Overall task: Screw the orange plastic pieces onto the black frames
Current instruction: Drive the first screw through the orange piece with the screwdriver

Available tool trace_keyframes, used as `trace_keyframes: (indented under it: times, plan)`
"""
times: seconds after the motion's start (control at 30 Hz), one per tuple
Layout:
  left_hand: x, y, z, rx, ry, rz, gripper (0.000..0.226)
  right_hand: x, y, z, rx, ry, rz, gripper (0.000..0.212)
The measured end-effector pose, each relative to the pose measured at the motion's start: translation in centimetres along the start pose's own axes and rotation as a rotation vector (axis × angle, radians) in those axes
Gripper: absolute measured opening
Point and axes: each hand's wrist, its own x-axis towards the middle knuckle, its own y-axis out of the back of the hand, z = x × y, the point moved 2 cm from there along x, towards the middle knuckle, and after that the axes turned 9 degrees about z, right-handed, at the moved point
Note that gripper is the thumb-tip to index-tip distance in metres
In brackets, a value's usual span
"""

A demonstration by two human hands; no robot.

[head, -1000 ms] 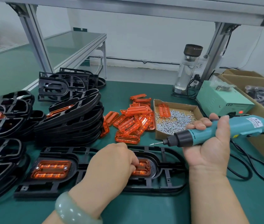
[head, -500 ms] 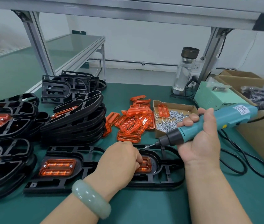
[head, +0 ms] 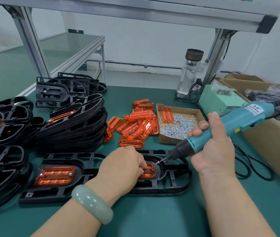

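A: Where's the orange piece (head: 149, 172)?
B: In the black frame (head: 170, 184) near the bench (head: 153, 218) front edge, my left grip (head: 122, 166) pinching it with curled fingers. My right grip (head: 212, 151) is wrapped round the screwdriver (head: 230, 124), bit tip at the piece's right end.

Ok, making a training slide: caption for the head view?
Right hand angles a teal screwdriver toward the orange piece the left hand steadies in a black frame.
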Motion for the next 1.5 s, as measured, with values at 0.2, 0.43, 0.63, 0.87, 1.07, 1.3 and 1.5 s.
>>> trace_keyframes:
  times: [0.2, 0.43, 0.63, 0.87, 1.07, 1.3, 1.5]
  plan:
    - [-0.2, -0.2, -0.2, -0.008, 0.002, -0.007, 0.025, -0.3, -0.2, 0.6, -0.124, 0.047, -0.053, 0.014]
    - [-0.2, -0.3, -0.2, -0.014, 0.025, -0.003, 0.024, -0.3, -0.8, 0.8, -0.156, 0.076, -0.102, 0.014]
    - [-0.2, -0.3, -0.3, -0.014, 0.023, 0.006, 0.023, -0.2, -1.0, 0.8, -0.214, 0.082, -0.145, 0.012]
    - [-0.2, -0.4, -0.3, -0.019, 0.02, 0.028, 0.023, -0.5, -1.6, 0.7, -0.278, 0.126, -0.185, 0.011]
    - [-0.2, -0.4, -0.3, -0.013, 0.03, 0.02, 0.022, -0.7, -1.9, 0.6, -0.289, 0.128, -0.221, 0.008]
    - [-0.2, -0.4, -0.3, -0.001, 0.032, 0.009, 0.023, -1.0, -2.3, 0.7, -0.291, 0.112, -0.247, 0.01]
    - [-0.2, -0.3, -0.3, -0.005, 0.044, 0.012, 0.022, -1.4, -3.0, 0.5, -0.338, 0.113, -0.321, 0.012]
